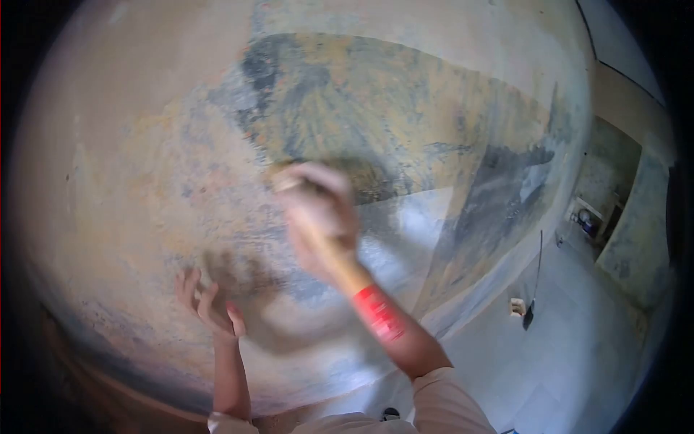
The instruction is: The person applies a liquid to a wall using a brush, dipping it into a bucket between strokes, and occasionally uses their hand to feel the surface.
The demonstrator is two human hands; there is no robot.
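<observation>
My right hand [318, 217] is raised against a stained, patchy wall [144, 145] and is blurred by motion. It grips a small tan object [285, 179], perhaps a sanding block or sponge, pressed to the wall surface. A red band [378, 312] wraps my right wrist. Lower left, my left hand [208, 304] rests near the wall with fingers spread, holding nothing. A dark shadow of the hand lies on the wall beside it.
The wall has grey, yellow and dark blotches [376, 108]. At right a pale tiled floor [578, 347] runs to a doorway [614, 195]. A long-handled tool [535, 289] leans on the wall base beside a small box [516, 307].
</observation>
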